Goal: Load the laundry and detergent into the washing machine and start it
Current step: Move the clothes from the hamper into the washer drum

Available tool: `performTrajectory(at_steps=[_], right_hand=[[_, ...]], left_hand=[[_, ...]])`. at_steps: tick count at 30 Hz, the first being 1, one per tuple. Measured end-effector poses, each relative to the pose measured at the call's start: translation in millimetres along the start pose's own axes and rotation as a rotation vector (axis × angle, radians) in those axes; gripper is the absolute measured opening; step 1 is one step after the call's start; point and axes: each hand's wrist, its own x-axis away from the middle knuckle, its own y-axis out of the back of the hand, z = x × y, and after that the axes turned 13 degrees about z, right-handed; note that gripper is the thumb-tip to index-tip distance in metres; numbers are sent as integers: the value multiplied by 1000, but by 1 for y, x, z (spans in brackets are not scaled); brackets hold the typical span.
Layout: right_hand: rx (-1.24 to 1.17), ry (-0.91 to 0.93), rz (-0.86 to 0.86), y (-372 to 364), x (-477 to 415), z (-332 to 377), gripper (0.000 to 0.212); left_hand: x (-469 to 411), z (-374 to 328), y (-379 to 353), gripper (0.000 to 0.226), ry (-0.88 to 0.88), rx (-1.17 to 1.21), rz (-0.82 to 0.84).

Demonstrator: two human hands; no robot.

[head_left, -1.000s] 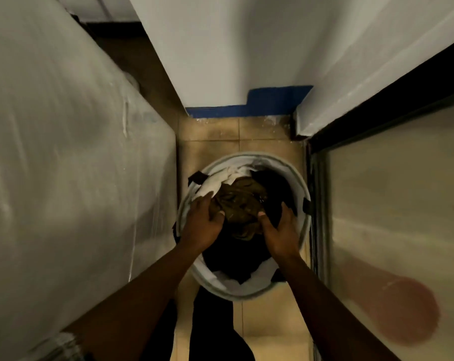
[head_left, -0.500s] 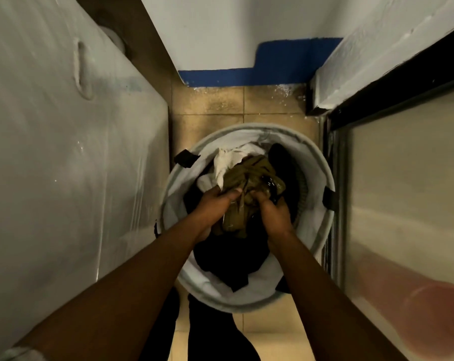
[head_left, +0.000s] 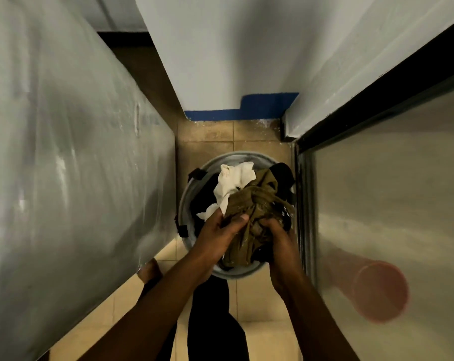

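the basket point(head_left: 194, 194) sits on the floor point(head_left: 259, 303) ahead of me, between a wall point(head_left: 72, 157) on my left and a glass door point(head_left: 392, 204) on my right. my left hand point(head_left: 218, 230) and right hand point(head_left: 278, 238) sit side by side on the clothes point(head_left: 254, 204) above it.

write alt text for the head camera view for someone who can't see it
Both hands, left hand and right hand, grip a bundle of olive cloth and white cloth above a round laundry basket on a tiled floor.

Both forearms extended forward-down; left hand point(head_left: 218, 230) and right hand point(head_left: 279, 239) close together, fingers curled, gripping.
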Motion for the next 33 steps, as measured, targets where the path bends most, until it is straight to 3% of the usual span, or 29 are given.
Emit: performTrajectory(at_steps=[11,20,24,33], right_hand=[[8,274,49,-81,171,127,45],[-43,534,236,-171,278,206,43],[6,622,288,-219,317,234,42],[139,732,540,-330,357,264,39]], left_hand=[[174,-134,-21,43,-226,-38,208],[294,-233,9,50,-400,-147,409],[346,-267,32,67,-515,-180,430],[434,-313,95,64,-777,-233,278]])
